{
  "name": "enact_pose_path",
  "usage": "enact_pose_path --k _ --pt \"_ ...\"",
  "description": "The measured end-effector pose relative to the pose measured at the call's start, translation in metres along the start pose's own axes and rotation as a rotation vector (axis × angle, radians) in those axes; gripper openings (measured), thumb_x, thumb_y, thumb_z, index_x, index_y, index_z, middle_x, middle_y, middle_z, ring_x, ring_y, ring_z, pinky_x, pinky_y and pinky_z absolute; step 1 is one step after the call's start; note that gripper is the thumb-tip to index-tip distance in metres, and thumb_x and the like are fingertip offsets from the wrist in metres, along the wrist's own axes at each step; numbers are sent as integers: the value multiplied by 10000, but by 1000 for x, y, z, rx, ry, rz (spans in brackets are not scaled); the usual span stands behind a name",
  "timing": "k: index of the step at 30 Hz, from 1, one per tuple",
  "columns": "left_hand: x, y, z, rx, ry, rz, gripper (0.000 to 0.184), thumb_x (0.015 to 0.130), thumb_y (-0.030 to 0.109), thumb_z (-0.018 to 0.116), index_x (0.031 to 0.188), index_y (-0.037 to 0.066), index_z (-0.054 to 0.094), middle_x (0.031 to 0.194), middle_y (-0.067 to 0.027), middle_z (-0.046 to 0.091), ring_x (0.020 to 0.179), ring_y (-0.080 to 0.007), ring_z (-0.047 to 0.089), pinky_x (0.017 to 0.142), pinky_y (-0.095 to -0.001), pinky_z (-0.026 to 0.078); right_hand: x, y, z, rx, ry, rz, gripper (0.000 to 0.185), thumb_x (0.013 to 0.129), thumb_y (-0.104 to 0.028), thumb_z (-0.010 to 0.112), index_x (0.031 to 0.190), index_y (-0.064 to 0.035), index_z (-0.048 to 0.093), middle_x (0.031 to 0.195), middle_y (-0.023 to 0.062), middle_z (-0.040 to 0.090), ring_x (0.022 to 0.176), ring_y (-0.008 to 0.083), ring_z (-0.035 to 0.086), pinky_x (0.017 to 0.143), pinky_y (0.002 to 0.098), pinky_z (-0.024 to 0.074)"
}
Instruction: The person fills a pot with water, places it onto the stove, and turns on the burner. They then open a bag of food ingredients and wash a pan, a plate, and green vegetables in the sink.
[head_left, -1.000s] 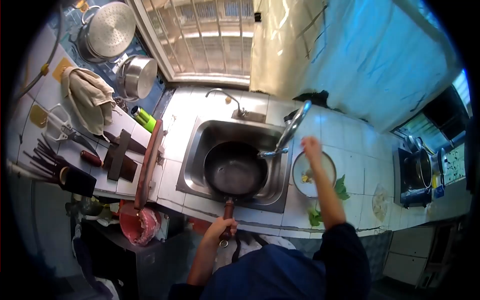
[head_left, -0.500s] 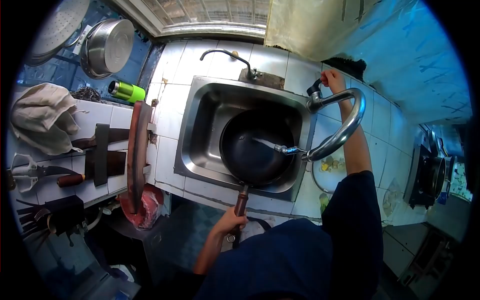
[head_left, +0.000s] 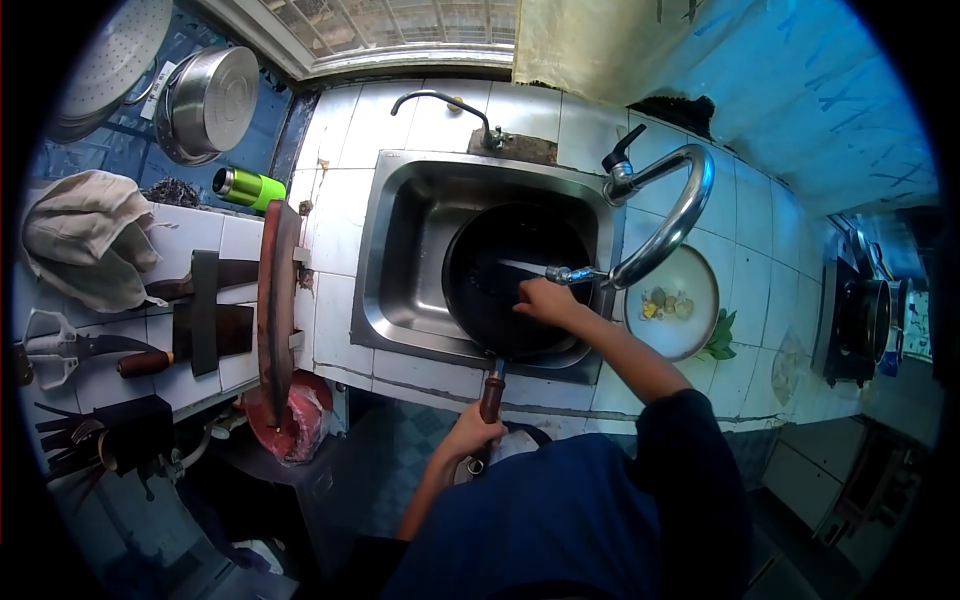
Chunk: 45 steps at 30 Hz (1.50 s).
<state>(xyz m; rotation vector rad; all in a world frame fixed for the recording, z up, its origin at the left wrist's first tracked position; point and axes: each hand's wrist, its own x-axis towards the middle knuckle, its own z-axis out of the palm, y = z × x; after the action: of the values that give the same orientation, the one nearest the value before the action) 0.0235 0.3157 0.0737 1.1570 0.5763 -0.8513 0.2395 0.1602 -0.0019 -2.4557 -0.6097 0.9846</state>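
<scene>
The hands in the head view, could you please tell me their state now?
Left hand: closed around the wok handle.
Right hand: over the wok, partly curled; whether holding anything cannot be told.

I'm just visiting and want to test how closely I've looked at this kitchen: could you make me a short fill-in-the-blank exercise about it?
1. The left grip is closed around the brown ____ of the wok.
2. The wok sits in the metal ____ (four letters).
3. In the picture, the round plate lies to the ____ of the wok.
4. The bottle has a bright ____ body.

Missing words: handle; sink; right; green.
</scene>
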Motion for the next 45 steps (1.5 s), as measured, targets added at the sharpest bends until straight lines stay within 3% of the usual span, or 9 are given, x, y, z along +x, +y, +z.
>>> enact_pose_path --k 21,24,26,32,34,37,40,44,45 --pt "-4 -6 7 -105 -29 45 258 651 37 606 813 35 405 597 -50 489 479 -126 501 446 -252 414 47 6 13 -101 -130 89 335 747 -379 634 810 -50 648 814 148 624 810 264 598 709 383 467" --pt "-6 -3 8 -81 -41 29 249 650 35 607 800 34 408 598 -51 490 480 -127 503 450 -254 420 64 29 31 82 -35 122 327 762 -318 617 922 -33 603 912 166 591 825 298 586 708 408 465" --pt "-8 -3 11 -62 -42 34 248 650 30 605 800 36 408 598 -49 489 478 -128 505 444 -253 418 71 30 29 -136 487 330 407 765 -291 596 1042 -5 507 1027 193 515 887 345 552 738 422 458" --pt "-12 -8 11 60 12 -3 241 650 15 594 822 27 425 585 -49 489 469 -134 515 424 -259 418 83 -35 53 -117 486 -218 622 772 -287 580 1246 32 335 1302 246 296 1216 398 282 1011 444 260" --pt "-8 -11 4 104 81 -17 262 646 13 597 847 13 429 581 -54 491 465 -140 513 423 -271 421 67 -46 72 -11 180 -568 618 831 -308 514 1314 -2 278 1370 219 224 1276 352 207 1051 426 188" --pt "-5 -8 1 45 104 -31 279 646 19 599 864 5 425 574 -52 487 459 -144 511 415 -277 417 27 -33 49 409 -448 -634 562 874 -354 435 1343 -95 269 1381 197 227 1273 341 226 1056 420 166" --pt "-4 -6 2 61 142 8 275 648 28 600 859 9 425 566 -50 484 455 -144 510 411 -279 416 15 -24 -17 -312 -992 82 462 898 -349 388 1317 -160 340 1378 90 282 1259 263 276 1063 406 162" --pt "-11 0 3 69 48 41 272 648 43 606 848 13 424 567 -56 493 461 -146 519 416 -273 425 55 72 12 -532 366 -424 572 794 -366 510 1230 -8 421 1332 190 318 1226 336 297 999 427 247" --pt "-16 9 5 88 42 32 267 650 49 610 835 16 421 568 -60 500 462 -145 523 421 -277 431 66 54 16 -413 346 -354 603 780 -349 521 1219 47 399 1321 229 308 1230 352 282 996 440 245"
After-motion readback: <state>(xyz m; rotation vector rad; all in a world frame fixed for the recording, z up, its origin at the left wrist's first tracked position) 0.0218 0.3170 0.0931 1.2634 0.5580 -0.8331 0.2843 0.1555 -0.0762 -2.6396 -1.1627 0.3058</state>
